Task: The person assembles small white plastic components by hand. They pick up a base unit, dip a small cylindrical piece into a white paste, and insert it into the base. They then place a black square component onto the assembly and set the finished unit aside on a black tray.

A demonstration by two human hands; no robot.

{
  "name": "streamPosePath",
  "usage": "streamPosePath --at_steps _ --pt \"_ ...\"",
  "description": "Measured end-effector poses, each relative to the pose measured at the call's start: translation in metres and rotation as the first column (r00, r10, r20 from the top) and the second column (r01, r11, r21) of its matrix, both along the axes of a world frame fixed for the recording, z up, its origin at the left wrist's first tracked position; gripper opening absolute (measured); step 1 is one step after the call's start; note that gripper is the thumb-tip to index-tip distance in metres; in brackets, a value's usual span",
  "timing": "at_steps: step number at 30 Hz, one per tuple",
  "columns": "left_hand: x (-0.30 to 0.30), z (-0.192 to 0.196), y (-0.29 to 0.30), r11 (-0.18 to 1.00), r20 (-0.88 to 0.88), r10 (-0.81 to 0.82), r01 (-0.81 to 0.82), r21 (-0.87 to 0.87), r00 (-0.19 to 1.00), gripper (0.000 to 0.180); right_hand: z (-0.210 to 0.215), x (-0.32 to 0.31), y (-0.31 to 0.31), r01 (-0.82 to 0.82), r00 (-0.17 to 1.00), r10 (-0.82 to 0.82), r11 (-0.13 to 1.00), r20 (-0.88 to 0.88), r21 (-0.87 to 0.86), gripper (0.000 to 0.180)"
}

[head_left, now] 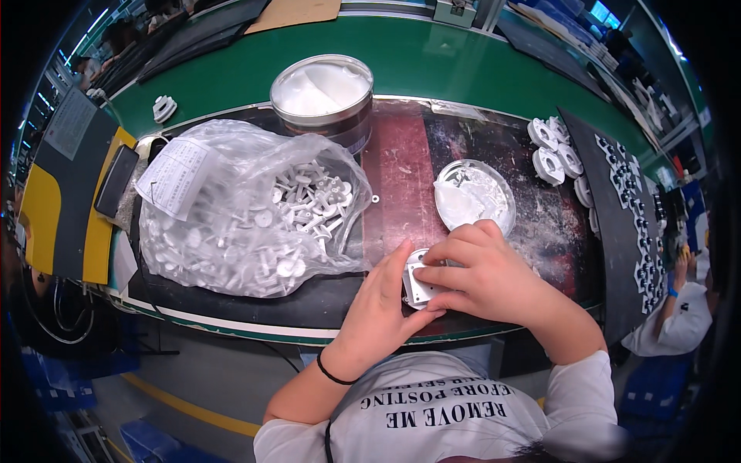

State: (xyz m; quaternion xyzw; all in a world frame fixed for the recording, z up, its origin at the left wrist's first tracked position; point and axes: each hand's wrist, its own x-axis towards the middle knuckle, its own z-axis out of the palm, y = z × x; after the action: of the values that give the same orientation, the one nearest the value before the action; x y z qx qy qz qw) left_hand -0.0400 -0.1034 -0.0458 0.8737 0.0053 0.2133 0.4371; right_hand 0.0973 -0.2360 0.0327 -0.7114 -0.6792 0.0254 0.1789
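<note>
A small white round plastic part lies at the near edge of the dark work mat, held between both my hands. My left hand grips it from the left and underneath. My right hand covers it from the right, fingertips pressing on its top. Just beyond my right hand sits a shallow round dish with white paste in it. To the left lies a clear plastic bag full of small white plastic pins, its mouth facing my hands.
A round metal tin of white paste stands at the back of the mat. Several white round parts are stacked at the right, beside a dark tray holding rows of parts. A green conveyor belt runs behind.
</note>
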Motion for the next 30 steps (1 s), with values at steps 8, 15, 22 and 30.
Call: streamPosePath --at_steps 8,15,22,30 --pt "-0.0001 0.0011 0.0003 1.000 0.008 -0.002 0.002 -0.008 1.000 0.107 -0.0005 -0.0004 -0.0035 0.017 1.000 -0.017 1.000 0.004 -0.026 0.033" --pt "0.0002 -0.0034 -0.0012 0.998 0.060 0.003 0.001 -0.064 0.998 0.099 -0.0044 -0.0035 -0.0052 0.064 0.998 -0.064 0.998 -0.029 0.008 0.035" --pt "0.0005 -0.0049 0.0011 0.999 0.042 -0.017 0.019 -0.050 0.999 0.105 -0.0020 -0.0056 -0.0032 0.068 0.998 -0.069 0.998 -0.015 -0.012 0.036" --pt "0.0001 -0.0041 0.0016 0.998 0.072 -0.017 0.021 -0.057 0.997 0.105 0.0003 -0.0073 -0.0014 0.060 0.998 -0.059 0.998 0.023 -0.019 0.033"
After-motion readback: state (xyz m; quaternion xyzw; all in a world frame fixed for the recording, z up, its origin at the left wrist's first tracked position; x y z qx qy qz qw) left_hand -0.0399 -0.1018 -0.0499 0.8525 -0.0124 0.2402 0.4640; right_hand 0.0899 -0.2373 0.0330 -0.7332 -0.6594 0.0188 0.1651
